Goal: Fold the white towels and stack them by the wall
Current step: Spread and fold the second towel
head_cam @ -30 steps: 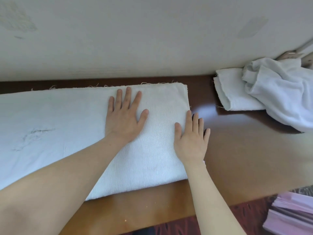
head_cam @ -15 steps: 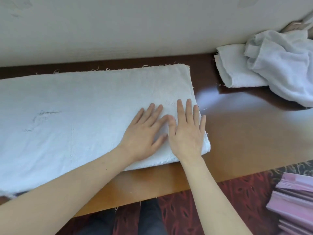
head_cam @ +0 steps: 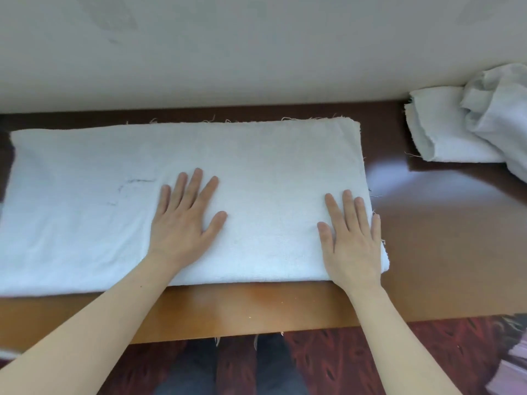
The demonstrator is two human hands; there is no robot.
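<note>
A long white towel (head_cam: 271, 166), folded into a wide strip, lies flat across the wooden table (head_cam: 442, 252). My left hand (head_cam: 185, 220) rests palm down on its middle with fingers spread. My right hand (head_cam: 352, 238) lies flat on the towel's right end, close to the folded edge. Neither hand grips anything. At the far right by the wall sits a folded white towel (head_cam: 436, 132) with a crumpled white towel (head_cam: 496, 109) partly on top of it.
The pale wall (head_cam: 256, 52) runs along the table's far edge. Below the table's near edge I see a red patterned carpet (head_cam: 370, 360) and my dark trouser legs (head_cam: 228, 366). Pink sheets (head_cam: 513, 363) lie on the floor at lower right.
My hands were side by side on the towel's right end; now they are spread apart, the left one slid left toward the middle. The camera view shifted left and lower.
</note>
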